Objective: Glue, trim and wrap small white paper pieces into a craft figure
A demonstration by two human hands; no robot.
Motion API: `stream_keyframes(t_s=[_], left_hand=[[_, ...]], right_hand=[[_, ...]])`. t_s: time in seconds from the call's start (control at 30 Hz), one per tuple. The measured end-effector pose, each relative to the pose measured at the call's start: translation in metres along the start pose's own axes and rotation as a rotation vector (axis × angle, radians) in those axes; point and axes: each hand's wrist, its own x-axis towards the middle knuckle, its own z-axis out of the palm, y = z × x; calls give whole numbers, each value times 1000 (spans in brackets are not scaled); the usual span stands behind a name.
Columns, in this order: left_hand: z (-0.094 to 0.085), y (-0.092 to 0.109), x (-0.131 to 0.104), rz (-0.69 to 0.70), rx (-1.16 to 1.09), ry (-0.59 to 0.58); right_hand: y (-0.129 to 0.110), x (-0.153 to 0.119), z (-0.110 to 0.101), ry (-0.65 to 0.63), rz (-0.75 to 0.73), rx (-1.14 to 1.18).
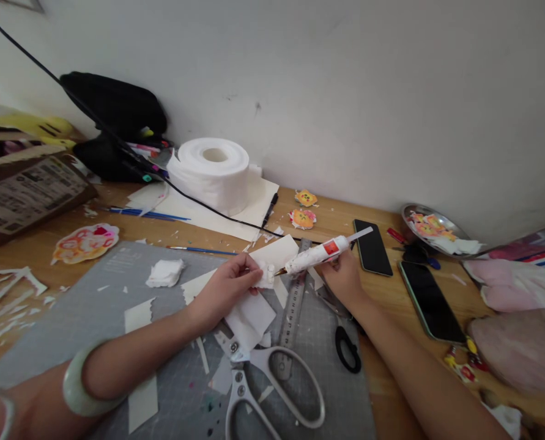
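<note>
My left hand (230, 287) pinches a small white tissue piece (266, 275) over the grey cutting mat (98, 330). In my right hand (343, 278) is a white glue gun (315, 255) with a red label, its metal tip against or very near the tissue piece. A clear glue stick juts from the gun's back end. Below my left hand lie white paper pieces (251, 318) and large silver scissors (240, 357). A metal ruler (292, 318) rests under the gun. Left of my hand sits a folded white tissue pad (165, 272).
Behind the mat stands a tissue roll (212, 174), with a black cable (199, 200) running past it. Two phones (372, 247) and a metal bowl (430, 229) of cutouts are at the right. Black-handled scissors (348, 349) lie near my right forearm. A cardboard box (29, 189) stands left.
</note>
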Motion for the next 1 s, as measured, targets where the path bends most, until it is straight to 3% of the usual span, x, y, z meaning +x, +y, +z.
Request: stream_keyframes(t_s=[0.27,0.57,1.0], left_hand=[[1,1,0,-5,-31,-60],[1,-4,3,8,-49,-87],[0,-8,5,56,-5,-130]], right_hand=[[2,1,2,41,44,15],[-2,13,0,239,224,183],[12,17,2,252,229,137]])
